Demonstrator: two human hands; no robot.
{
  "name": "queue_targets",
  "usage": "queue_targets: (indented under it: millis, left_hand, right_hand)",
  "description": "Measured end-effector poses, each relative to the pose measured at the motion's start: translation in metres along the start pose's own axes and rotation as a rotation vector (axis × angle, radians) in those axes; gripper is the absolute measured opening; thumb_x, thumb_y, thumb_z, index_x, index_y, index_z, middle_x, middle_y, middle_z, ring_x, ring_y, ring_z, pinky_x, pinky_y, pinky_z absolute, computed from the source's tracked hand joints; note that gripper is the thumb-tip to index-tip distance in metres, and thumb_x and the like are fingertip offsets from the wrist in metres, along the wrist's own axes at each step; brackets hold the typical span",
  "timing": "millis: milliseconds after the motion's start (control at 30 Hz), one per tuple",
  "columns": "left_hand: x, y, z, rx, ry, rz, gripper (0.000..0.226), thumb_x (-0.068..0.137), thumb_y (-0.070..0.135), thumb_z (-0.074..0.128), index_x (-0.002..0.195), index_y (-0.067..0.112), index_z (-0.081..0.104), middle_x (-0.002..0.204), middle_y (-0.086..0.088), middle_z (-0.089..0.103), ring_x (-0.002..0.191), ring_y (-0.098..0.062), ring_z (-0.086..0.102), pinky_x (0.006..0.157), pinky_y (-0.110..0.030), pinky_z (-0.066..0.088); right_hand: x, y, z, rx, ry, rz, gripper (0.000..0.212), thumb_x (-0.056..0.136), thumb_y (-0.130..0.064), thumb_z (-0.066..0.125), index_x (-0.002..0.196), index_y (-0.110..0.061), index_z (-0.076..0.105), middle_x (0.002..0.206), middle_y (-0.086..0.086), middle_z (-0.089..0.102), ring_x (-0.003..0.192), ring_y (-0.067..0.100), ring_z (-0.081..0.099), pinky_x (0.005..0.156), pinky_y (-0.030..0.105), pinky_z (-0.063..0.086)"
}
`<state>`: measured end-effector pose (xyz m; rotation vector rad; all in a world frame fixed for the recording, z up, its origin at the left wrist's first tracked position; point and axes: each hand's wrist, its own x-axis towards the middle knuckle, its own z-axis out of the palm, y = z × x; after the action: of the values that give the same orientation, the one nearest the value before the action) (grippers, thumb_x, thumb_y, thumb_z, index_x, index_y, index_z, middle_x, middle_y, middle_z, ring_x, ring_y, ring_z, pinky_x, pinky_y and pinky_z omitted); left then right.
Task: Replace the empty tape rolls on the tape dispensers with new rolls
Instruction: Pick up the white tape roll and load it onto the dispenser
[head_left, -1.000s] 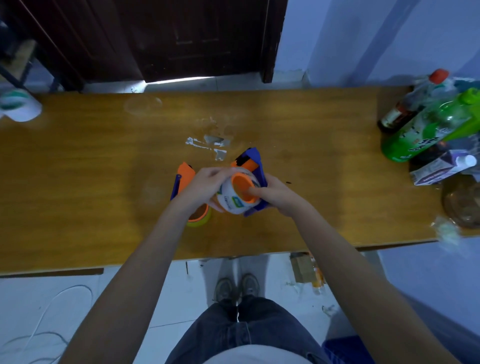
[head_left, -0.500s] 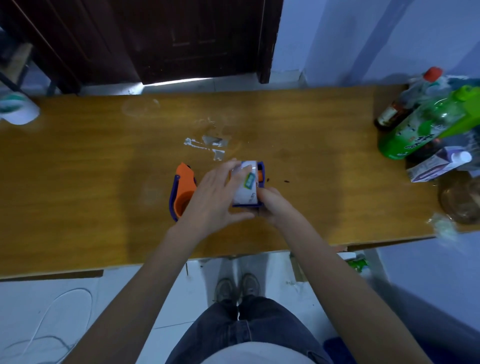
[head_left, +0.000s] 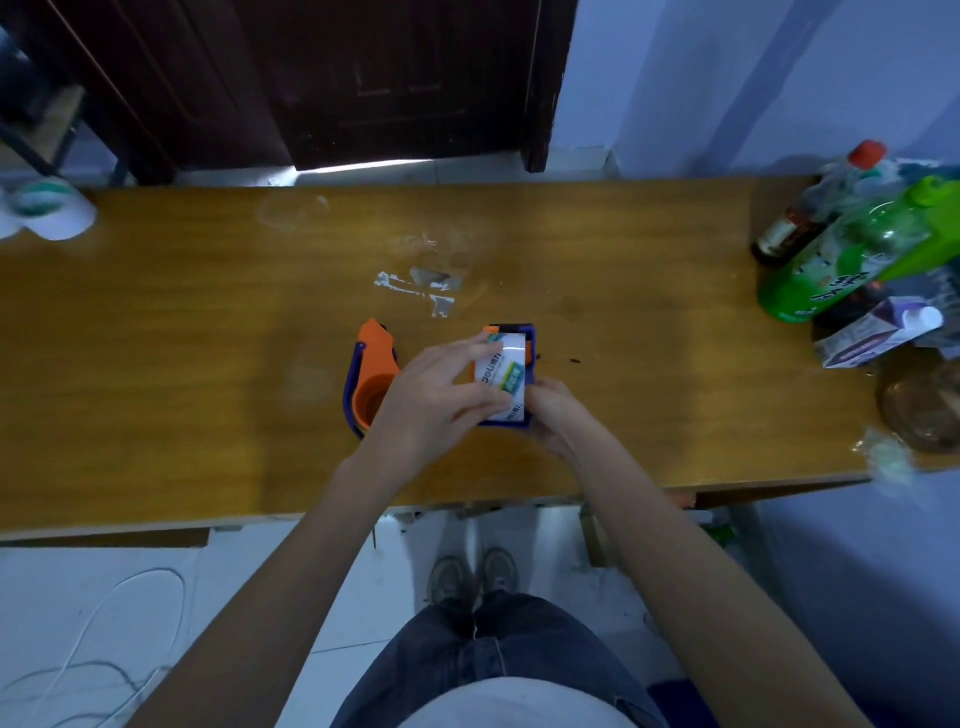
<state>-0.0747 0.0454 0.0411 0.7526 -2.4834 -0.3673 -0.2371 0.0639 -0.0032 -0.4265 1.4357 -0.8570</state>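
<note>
Two blue-and-orange tape dispensers lie on the wooden table (head_left: 156, 322). The right dispenser (head_left: 524, 338) holds a new white tape roll (head_left: 506, 371) with a green and blue label. My left hand (head_left: 441, 397) lies over the roll, fingers spread along its left side and top. My right hand (head_left: 553, 413) grips the near end of that dispenser. The left dispenser (head_left: 371, 374) lies on its side beside my left wrist, its orange hub showing with no roll that I can see.
Torn tape scraps (head_left: 421, 288) stick to the table behind the dispensers. Bottles (head_left: 852, 249) and a small carton (head_left: 878, 332) crowd the right end. A white roll (head_left: 49, 210) sits at the far left corner. A dark door stands behind the table.
The new roll was held tilted above the right dispenser; it is now seated in it, with the dispenser turned flat on the table. My left hand shifted onto the roll.
</note>
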Motion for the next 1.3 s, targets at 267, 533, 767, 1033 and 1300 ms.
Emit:
queue_targets:
  millis: [267,533,767,1033,1300]
  left_hand:
    - [0.009,0.013,-0.018,-0.016,-0.028,-0.219,0.023,0.080,0.040,0.058,0.073,0.025,0.073,0.102,0.007,0.073,0.074,-0.015,0.070,0.055,-0.029,0.052]
    - [0.026,0.002,-0.041,-0.235,0.037,-0.649,0.013,0.090,0.027,0.056,0.079,0.021,0.056,0.073,0.015,0.072,0.073,-0.008,0.068,0.075,-0.036,0.053]
    - [0.052,-0.022,-0.051,-0.441,-0.002,-0.867,0.022,0.085,0.025,0.063,0.062,0.022,0.061,0.051,0.015,0.068,0.066,-0.014,0.066,0.079,-0.046,0.055]
    - [0.064,-0.019,-0.065,-0.505,-0.012,-0.873,0.020,0.090,0.012,0.059,0.072,0.020,0.062,0.058,0.007,0.067,0.047,0.007,0.060,0.056,-0.020,0.048]
    - [0.065,-0.017,-0.066,-0.454,0.011,-0.924,0.020,0.089,0.014,0.060,0.071,0.023,0.063,0.045,0.011,0.065,0.043,0.010,0.059,0.060,-0.024,0.050]
  right_hand:
    - [-0.005,0.008,0.005,-0.182,-0.019,-0.054,0.016,0.089,-0.002,0.059,0.078,-0.013,0.057,0.077,0.004,0.064,0.063,0.014,0.063,0.057,0.027,0.054]
    - [-0.024,0.016,-0.004,-0.372,-0.130,-0.204,0.015,0.089,-0.004,0.061,0.104,-0.002,0.059,0.084,0.003,0.067,0.072,0.011,0.064,0.067,0.029,0.053]
    - [-0.039,0.003,0.004,-0.277,-0.203,-0.257,0.014,0.088,0.000,0.060,0.101,-0.006,0.057,0.081,-0.001,0.066,0.058,-0.001,0.066,0.056,0.022,0.055]
    - [-0.059,-0.006,-0.008,-0.282,-0.298,-0.349,0.022,0.081,0.007,0.065,0.084,-0.014,0.059,0.062,-0.013,0.071,0.057,-0.003,0.064,0.051,0.016,0.049]
    - [-0.071,-0.008,-0.013,-0.351,-0.323,-0.390,0.021,0.085,0.002,0.064,0.105,0.000,0.059,0.084,0.002,0.068,0.067,0.001,0.065,0.061,0.021,0.053]
